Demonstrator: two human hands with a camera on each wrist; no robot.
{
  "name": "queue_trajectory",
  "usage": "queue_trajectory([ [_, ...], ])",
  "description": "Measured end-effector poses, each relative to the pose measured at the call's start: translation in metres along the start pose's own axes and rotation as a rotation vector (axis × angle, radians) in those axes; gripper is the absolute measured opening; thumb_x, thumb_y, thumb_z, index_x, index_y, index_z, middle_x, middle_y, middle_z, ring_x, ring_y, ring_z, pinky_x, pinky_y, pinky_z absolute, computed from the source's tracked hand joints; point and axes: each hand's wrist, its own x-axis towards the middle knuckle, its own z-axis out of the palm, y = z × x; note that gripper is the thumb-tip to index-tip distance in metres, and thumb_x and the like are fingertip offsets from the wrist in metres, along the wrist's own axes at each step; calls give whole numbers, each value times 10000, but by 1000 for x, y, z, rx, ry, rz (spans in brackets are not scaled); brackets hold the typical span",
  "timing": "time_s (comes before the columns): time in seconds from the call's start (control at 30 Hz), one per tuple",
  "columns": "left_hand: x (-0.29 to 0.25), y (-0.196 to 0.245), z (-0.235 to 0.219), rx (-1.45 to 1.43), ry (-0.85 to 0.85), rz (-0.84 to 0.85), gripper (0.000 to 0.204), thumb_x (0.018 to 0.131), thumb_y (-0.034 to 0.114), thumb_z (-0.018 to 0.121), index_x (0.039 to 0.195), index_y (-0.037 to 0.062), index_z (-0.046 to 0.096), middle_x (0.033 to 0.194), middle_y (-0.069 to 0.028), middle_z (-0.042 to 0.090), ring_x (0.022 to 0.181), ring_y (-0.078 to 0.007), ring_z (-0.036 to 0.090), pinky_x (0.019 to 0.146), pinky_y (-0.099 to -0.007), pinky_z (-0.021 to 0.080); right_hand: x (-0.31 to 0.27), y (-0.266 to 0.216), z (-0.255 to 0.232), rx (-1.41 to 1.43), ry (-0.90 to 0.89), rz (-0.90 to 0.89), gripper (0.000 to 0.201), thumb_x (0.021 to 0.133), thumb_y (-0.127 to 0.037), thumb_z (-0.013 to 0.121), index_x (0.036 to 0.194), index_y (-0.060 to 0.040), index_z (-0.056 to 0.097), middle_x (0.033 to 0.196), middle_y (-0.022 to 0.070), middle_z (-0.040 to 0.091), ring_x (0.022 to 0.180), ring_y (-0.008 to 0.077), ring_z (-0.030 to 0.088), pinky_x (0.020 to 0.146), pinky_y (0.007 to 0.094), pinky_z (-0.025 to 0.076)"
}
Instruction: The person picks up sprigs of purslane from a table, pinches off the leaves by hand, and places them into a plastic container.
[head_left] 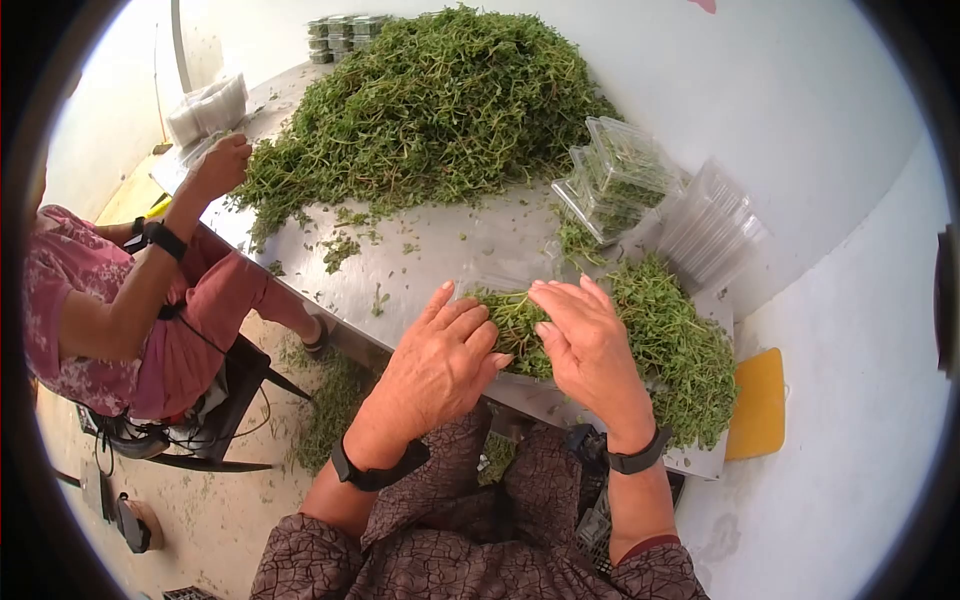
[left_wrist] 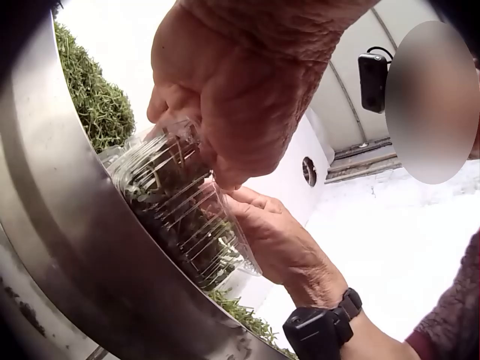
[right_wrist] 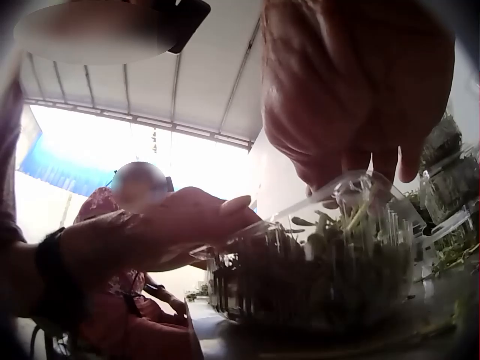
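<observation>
A clear plastic clamshell box (right_wrist: pixel 315 262) filled with leafy green sprigs (head_left: pixel 515 325) stands at the table's near edge, between the two hands. My left hand (head_left: pixel 440 358) lies along its left side, back of the hand up, fingertips at the rim and thumb toward the sprigs. Over the right side reaches my right hand (head_left: pixel 590 350), fingers extended and thumb apart, its tips at the sprigs and the rim. In the left wrist view the box (left_wrist: pixel 187 202) shows ribbed walls with stems pressed against them. The hands cover part of the box in the head view.
A large heap of sprigs (head_left: pixel 440 110) covers the back of the metal table (head_left: pixel 440 245). A smaller pile (head_left: pixel 680 350) lies right of my hands. Filled boxes (head_left: pixel 620 180) and nested clear boxes (head_left: pixel 710 230) stand beyond it. Another person (head_left: pixel 120 310) sits at the left.
</observation>
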Motion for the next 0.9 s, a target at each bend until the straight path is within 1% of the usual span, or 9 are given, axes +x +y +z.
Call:
queue_trajectory([
  [0.2,-2,1,1,-7,27,-5,269,856,150,652,1065,-16,614,1165,-175,625,1190,-340,556,1140,-532,318,-5,6,13,-65,-93,-19,276,870,-87,647,1131,2,632,1147,163,671,1168,314,581,1085,509,368],
  [0.3,1,4,-1,-16,48,4,282,833,130,666,1064,-22,615,1152,-177,631,1179,-342,563,1137,-531,322,-5,4,11,-108,-60,-14,246,876,-134,650,1082,0,639,1093,153,680,1105,308,595,1072,498,364],
  [0.37,2,5,1,-26,53,15,287,822,121,671,1063,-25,616,1144,-178,635,1174,-343,567,1136,-531,324,-5,3,13,-94,-142,-7,215,872,-162,656,1018,-6,637,1016,127,682,1012,299,603,1049,488,368],
  [0.4,2,5,2,-3,67,20,266,826,131,676,1036,-19,608,1126,-175,629,1163,-341,566,1128,-529,329,-6,4,16,-118,-105,-44,191,859,-164,666,966,-11,628,956,109,673,947,294,601,1027,485,380],
  [0.57,2,5,6,9,88,14,235,843,119,661,1017,-24,597,1108,-178,623,1154,-357,561,1116,-538,333,-9,10,22,-78,-67,-11,181,864,-161,667,964,-15,632,962,112,673,941,297,602,1016,477,383],
  [0.67,1,8,2,1,60,1,278,863,116,631,1095,-34,604,1194,-198,613,1203,-372,543,1130,-534,321,-9,13,14,-73,-64,-34,192,870,-157,659,991,-8,642,973,117,673,937,293,606,998,473,397],
  [0.77,-4,11,0,6,72,-21,314,889,120,602,1164,-32,606,1291,-212,582,1269,-376,509,1145,-526,308,-11,15,-6,-64,71,-92,223,853,-107,668,1049,-1,657,1035,128,681,969,288,612,978,462,412],
  [0.83,-9,10,0,15,90,-26,331,896,122,598,1192,-29,600,1338,-213,557,1300,-377,486,1149,-526,305,-11,21,-30,-178,-4,31,276,828,-53,683,1097,3,661,1115,136,681,1021,280,615,966,441,425],
  [0.9,-11,8,1,-2,134,10,367,839,93,654,1177,-36,588,1317,-239,550,1287,-407,485,1133,-533,319,-16,34,-43,-249,-7,86,301,813,-30,691,1111,2,661,1132,141,679,1033,287,614,964,434,427],
])
